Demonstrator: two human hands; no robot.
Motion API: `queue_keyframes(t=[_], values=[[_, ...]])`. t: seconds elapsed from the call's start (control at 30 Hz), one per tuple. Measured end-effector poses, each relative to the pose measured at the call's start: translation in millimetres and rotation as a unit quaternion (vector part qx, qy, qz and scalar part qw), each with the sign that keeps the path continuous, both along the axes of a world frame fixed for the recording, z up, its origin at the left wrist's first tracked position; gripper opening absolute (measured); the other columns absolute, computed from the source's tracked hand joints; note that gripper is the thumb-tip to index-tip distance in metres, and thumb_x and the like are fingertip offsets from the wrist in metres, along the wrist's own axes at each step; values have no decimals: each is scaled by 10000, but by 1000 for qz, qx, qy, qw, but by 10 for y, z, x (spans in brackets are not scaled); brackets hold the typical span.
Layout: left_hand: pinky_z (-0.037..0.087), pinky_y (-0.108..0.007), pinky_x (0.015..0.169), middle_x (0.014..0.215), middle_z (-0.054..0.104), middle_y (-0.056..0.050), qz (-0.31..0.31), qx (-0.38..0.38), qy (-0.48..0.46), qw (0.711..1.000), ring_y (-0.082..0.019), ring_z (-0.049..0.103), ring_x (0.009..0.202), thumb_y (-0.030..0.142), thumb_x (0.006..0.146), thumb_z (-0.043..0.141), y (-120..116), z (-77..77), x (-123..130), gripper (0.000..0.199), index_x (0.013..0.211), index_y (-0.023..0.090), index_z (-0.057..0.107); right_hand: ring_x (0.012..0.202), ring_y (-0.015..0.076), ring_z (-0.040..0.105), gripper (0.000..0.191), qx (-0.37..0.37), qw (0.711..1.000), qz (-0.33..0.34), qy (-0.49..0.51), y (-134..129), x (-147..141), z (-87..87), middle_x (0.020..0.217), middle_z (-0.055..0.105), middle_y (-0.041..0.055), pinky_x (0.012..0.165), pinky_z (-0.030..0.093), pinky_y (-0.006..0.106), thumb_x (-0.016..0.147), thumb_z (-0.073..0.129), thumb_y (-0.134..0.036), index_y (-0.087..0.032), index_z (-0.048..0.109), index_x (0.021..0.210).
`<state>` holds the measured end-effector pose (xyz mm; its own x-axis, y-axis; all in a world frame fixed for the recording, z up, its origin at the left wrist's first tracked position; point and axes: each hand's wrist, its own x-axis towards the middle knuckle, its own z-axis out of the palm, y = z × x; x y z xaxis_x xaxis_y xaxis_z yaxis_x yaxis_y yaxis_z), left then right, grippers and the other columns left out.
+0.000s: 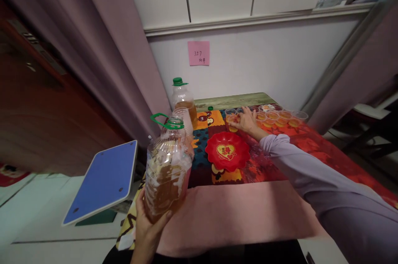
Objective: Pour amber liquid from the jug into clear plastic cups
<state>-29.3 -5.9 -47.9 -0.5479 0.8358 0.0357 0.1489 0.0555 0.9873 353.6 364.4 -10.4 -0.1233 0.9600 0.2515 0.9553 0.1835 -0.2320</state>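
Note:
At the table's near left side, my left hand (148, 224) is wrapped round the lower part of a big clear plastic jug (166, 177). The jug is uncapped, has a green handle ring at its neck and holds amber liquid. Further off, my right hand (248, 122) reaches across and its fingers close on a clear plastic cup (231, 123) at the left end of a group. Several clear cups (273, 117) stand to the right of that hand, many with amber liquid in them. A green cap (210, 108) lies on the cloth beyond.
A second jug (185, 104) with a green cap stands at the back left, beside a stack of clear cups (185, 119). The red scalloped plate (211, 158) sits mid-table on a patterned cloth. A blue-topped stool (104, 177) is left of the table; a wall (242, 61) rises behind.

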Motion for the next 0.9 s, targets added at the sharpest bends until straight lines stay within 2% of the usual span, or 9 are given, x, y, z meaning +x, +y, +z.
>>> queue_keyframes(t=[0.2,0.33,0.4,0.5,0.57,0.63,0.73,0.83,0.9], values=[[457,-634,1268,1486,642,-141,23,-4,-1,1000,-442,616,1444,524,490,1043,20,-34,-21,1274,1594,269,462,1673,454,297,709,1,1000,-26,-12,46,-34,-45,1773,392,298,1346,143,689,937,728,-649,-75,755,1352],[455,-622,1274,1507,638,-147,17,12,-7,1000,-437,615,1452,525,509,1040,6,-13,5,1271,1607,269,454,1673,462,301,711,0,999,-28,-20,-16,-39,-7,1762,405,311,1348,141,686,934,740,-643,-59,756,1338],[473,-608,1264,1518,636,-151,2,15,-14,1000,-431,623,1449,497,535,1040,-4,5,18,1259,1619,270,441,1658,480,324,740,23,999,-27,-19,-70,-49,60,1742,426,328,1340,152,699,927,758,-639,-40,744,1360],[517,-589,1231,1501,655,-158,-7,24,-25,999,-432,650,1419,470,531,1046,-11,27,36,1259,1617,263,444,1585,475,442,674,88,996,16,7,-161,-149,267,1662,535,327,1309,246,685,943,771,-571,-52,749,1372],[515,-589,1233,1506,654,-165,-6,31,-25,999,-439,643,1428,482,521,1047,-9,33,52,1255,1604,256,455,1431,424,606,518,114,989,82,47,-236,-323,471,1503,696,274,1235,395,603,984,741,-490,-107,786,1330],[481,-600,1260,1534,634,-173,-2,34,-24,999,-441,614,1464,518,536,1033,-5,30,68,1254,1609,255,440,1218,351,725,384,109,977,156,96,-331,-592,700,1295,812,190,1094,519,486,1031,687,-428,-170,818,1284],[436,-612,1290,1562,613,-178,4,35,-23,999,-439,585,1498,557,551,1017,-5,24,85,1263,1622,260,417,1093,287,758,292,92,959,234,132,-496,-1094,1030,1205,843,112,966,560,396,1042,684,-372,-227,840,1242],[459,-596,1275,1554,623,-178,-5,41,-20,999,-438,594,1491,527,543,1028,-13,37,92,1257,1614,258,428,1076,268,758,285,92,950,272,123,-636,-1543,1285,1234,828,106,941,563,376,1037,691,-311,-234,835,1271],[502,-586,1239,1529,643,-181,-13,48,-23,998,-438,624,1458,495,539,1036,-19,58,99,1251,1610,251,436,1105,272,754,308,86,948,288,105,-697,-1745,1392,1306,804,122,945,568,377,1034,687,-281,-232,827,1304]])
